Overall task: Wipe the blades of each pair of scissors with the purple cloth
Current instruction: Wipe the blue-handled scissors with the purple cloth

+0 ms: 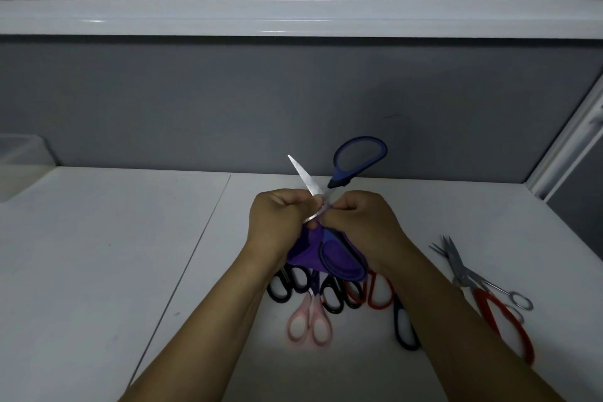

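Table: a big white table (98,255), flat and smooth.
Line: a thin dark line (195,238) runs across the table top, from the back toward the front.
Wall: a gray wall (195,101) stands behind the table.
Shelf: a long white shelf (293,18) is high on the wall.
Box: a see-through box (19,160) sits at the far left.
Frame: a white frame (567,153) leans up on the right.

white table (98,255) bears pink scissors (309,325), black scissors (280,289), red scissors (507,320), steel scissors (491,286).
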